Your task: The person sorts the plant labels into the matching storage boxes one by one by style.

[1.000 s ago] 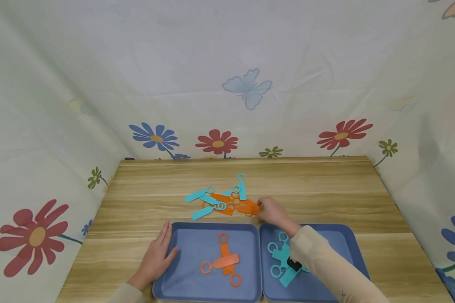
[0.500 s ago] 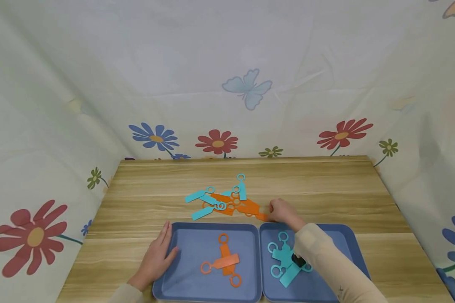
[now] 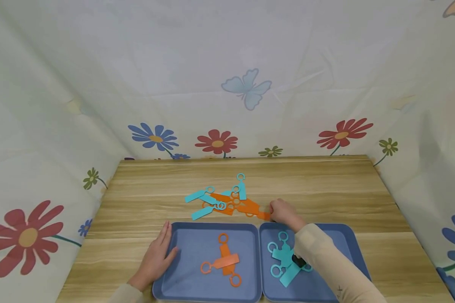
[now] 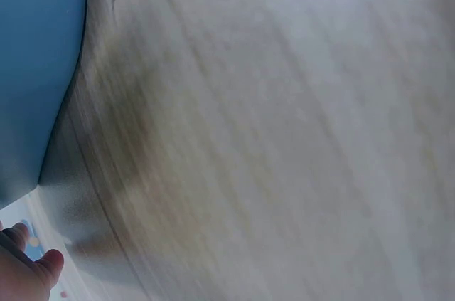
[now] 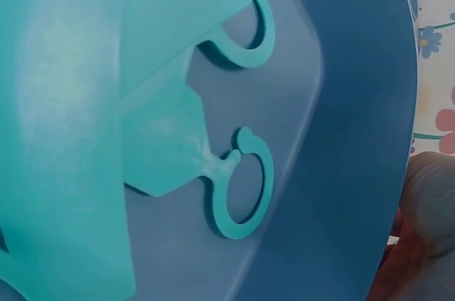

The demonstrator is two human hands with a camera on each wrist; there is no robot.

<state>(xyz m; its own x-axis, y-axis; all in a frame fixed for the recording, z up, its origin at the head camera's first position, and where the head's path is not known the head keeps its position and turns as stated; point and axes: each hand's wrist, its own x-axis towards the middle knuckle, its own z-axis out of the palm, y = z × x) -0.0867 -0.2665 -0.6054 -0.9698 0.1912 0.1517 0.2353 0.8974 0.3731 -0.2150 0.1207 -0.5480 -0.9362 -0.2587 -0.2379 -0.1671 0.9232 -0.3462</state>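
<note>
In the head view, my right hand has curled fingers at the end of an orange tag, just behind the right tray. Its other end lies against a pile of flat tags with open rings. Orange tags and turquoise tags overlap in that pile. My left hand rests on the left rim of the left tray, its fingers straight. Two orange tags lie crossed in that tray. Several turquoise tags lie in the right tray, partly hidden by my right sleeve.
The two blue trays stand side by side at the front of the wooden table. A white flowered curtain hangs behind the table and along both sides. In the right wrist view, the turquoise tags lie close beneath the camera.
My right hand has moved right from the pile's edge, and the orange tag has slid out with it. It is almost still over the last half second. My left hand has stayed put.
</note>
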